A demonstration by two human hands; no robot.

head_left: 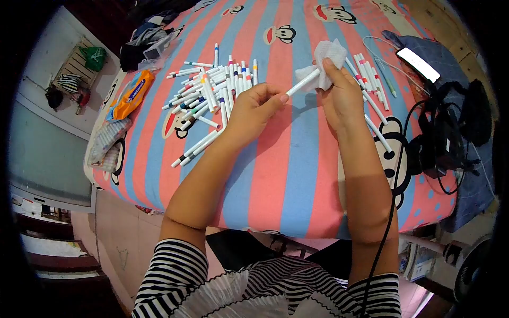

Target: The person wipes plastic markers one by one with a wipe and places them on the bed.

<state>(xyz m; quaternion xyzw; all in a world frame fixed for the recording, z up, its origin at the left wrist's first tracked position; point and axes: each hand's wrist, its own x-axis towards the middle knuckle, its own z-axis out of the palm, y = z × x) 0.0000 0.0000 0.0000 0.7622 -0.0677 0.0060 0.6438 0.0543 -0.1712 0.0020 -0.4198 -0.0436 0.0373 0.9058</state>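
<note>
A white marker pen is held up at a slant over the striped bed cover. My left hand is closed on its lower left end, thumb and fingers pinching it. At the other end, my right hand grips a white wipe that wraps around the pen. A loose pile of white marker pens with coloured bands lies beyond my left hand. To the right of my right hand, several more marker pens lie in a rough row.
An orange wipes packet and a clear plastic box lie at the left edge of the bed. On the right are a lit phone, a black power adapter and cables. A black cable passes over my right forearm.
</note>
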